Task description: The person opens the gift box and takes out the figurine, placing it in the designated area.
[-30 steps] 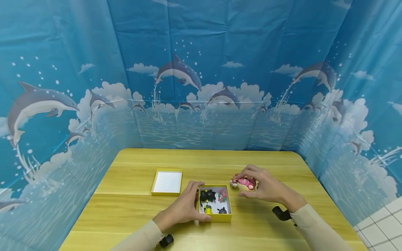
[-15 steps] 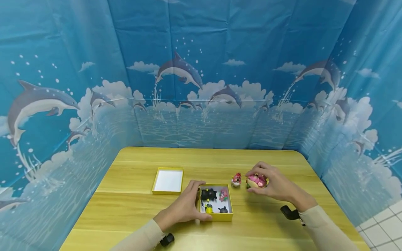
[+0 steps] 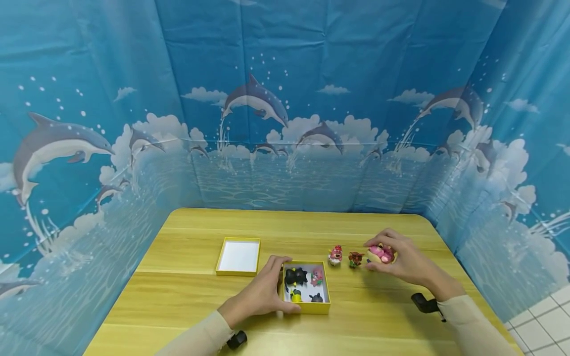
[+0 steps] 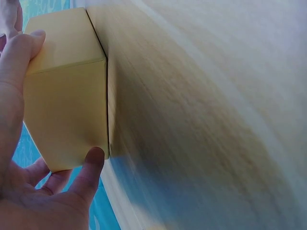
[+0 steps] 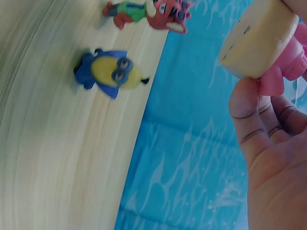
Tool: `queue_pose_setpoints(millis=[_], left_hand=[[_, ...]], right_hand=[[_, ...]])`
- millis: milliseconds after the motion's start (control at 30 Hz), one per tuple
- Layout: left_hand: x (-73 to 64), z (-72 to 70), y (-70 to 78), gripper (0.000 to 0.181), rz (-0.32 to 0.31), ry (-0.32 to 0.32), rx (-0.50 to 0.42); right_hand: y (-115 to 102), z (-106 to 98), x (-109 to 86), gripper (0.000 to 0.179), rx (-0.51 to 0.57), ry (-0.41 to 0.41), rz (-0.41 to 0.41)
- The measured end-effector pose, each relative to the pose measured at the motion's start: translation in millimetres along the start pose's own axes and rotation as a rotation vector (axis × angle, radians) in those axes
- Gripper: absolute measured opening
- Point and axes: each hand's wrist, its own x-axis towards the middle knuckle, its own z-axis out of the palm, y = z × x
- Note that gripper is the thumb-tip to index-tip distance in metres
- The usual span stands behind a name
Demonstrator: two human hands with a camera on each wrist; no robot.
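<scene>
My left hand [image 3: 263, 291] grips the left side of a yellow open box [image 3: 313, 308], thumb at the front and fingers at the back corner. In the left wrist view its fingertips press the box's yellow wall [image 4: 67, 110]. Inside lie black figurines [image 3: 296, 276], a pink one [image 3: 316, 277], a yellow-and-black one [image 3: 296, 295] and a dark one [image 3: 316, 297]. My right hand [image 3: 407, 259] pinches a pink figurine on a cream block [image 3: 381, 254], held above the table. Beneath it stands a blue-and-yellow minion figurine [image 5: 108, 73], beside a reddish-brown fox figurine [image 3: 355, 259].
A pink-and-white figurine [image 3: 335, 255] stands left of the fox, near the box's back right corner. The yellow-rimmed lid [image 3: 238, 272] lies white inside up at the back left. A dolphin-print curtain [image 3: 285, 183] surrounds the wooden table [image 3: 178, 296].
My right hand has moved right with the pink figurine. The pink-and-white figurine, then the fox, have come into view behind it. My left hand has stayed on the box.
</scene>
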Motion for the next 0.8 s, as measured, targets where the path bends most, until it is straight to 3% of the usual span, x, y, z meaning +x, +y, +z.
queue_pose_setpoints(millis=[567,800], left_hand=[[0.3,0.1,0.0,0.127,0.001,0.006,0.009],[0.3,0.9,-0.2,0.129,0.001,0.012,0.013]], right_hand=[[31,-10,-16.8,0.047,-0.045,0.058,0.023],[42,-11,-23.5,0.046,-0.073,0.05,0.085]])
